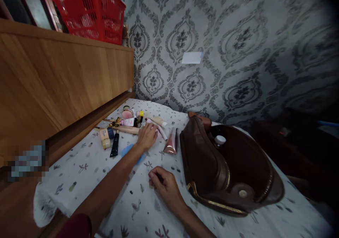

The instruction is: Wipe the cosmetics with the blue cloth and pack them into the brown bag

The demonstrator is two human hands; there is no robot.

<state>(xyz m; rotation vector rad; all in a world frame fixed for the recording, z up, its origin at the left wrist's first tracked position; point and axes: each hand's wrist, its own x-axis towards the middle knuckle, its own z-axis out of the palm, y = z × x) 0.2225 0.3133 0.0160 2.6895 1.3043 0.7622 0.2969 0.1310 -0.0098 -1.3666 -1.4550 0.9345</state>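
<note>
My left hand reaches over a cluster of cosmetics, fingers stretched out and lying over some small pinkish items that it partly hides. Around it are a peach tube, a white tube with pink print, a cream tube and a black tube. A blue flat item shows beneath my left forearm. My right hand is loosely curled above the cloth, with nothing visible in it. Between it and the brown leather bag is a gap. A shiny pink tube lies left of the bag.
Inside the unzipped bag stands a white-capped container. A beige jar with a dark lid lies left of the black tube. Patterned cloth covers the surface. A wooden cabinet bearing a red basket borders the left; a papered wall closes the back.
</note>
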